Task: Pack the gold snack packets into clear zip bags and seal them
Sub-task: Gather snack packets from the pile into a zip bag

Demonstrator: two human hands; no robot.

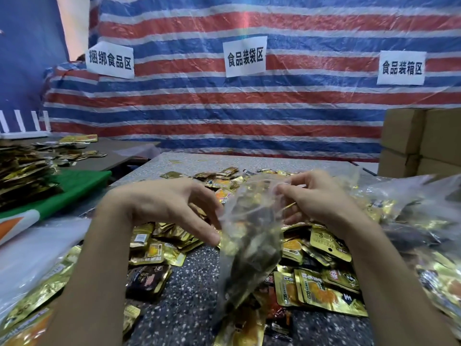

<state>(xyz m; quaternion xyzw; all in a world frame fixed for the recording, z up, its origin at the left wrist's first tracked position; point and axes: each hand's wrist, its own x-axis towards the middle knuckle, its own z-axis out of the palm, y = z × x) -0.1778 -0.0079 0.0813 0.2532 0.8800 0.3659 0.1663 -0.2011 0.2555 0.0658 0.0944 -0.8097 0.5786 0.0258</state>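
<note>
My right hand (316,196) pinches the zip bag (249,236) top, left hand (174,203) loose (holding nothing); I should press the zip flat.

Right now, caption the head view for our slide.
Right hand pinches the top of a filled clear bag, left hand alongside, above loose gold packets.

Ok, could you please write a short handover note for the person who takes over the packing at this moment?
Right hand pinches the top of the clear zip bag, which holds packets. Left hand is at the bag's side; grip unclear from blur. Loose gold packets lie on the table; filled bags lie on the right. To do: check this bag's seal, then pack the rest.
</note>
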